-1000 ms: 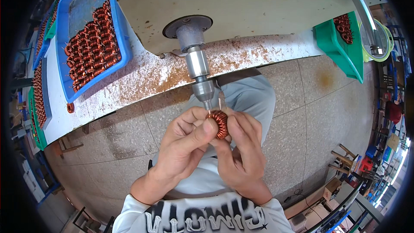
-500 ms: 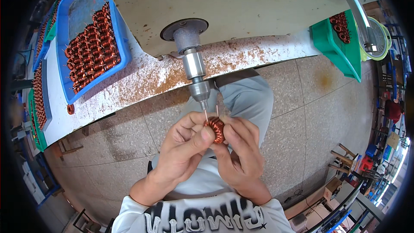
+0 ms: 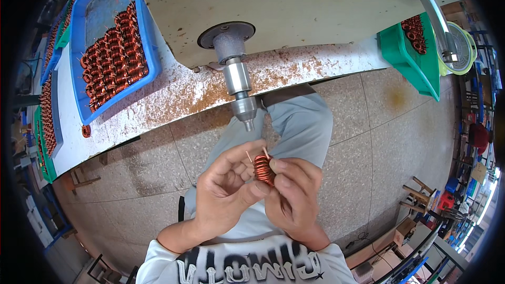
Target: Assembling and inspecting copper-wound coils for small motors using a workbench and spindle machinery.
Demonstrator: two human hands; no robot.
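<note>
A copper-wound ring coil (image 3: 263, 169) with two bare wire ends pointing up is pinched between both hands over my lap. My left hand (image 3: 227, 189) grips its left side with thumb and fingers. My right hand (image 3: 293, 192) holds its right side, thumb on top. The coil sits a short way below the tip of a grey metal spindle (image 3: 239, 87) that sticks out from the bench edge. It does not touch the spindle.
A blue tray (image 3: 113, 47) full of similar copper coils lies on the bench at left, with more trays beyond it. A green bin (image 3: 407, 55) holding coils sits at right beside a metal lever (image 3: 436, 13). Copper dust covers the bench edge (image 3: 173, 100).
Both hands have drawn the coil down and away from the spindle tip, where it was held a second ago. The wire ends are free of the spindle.
</note>
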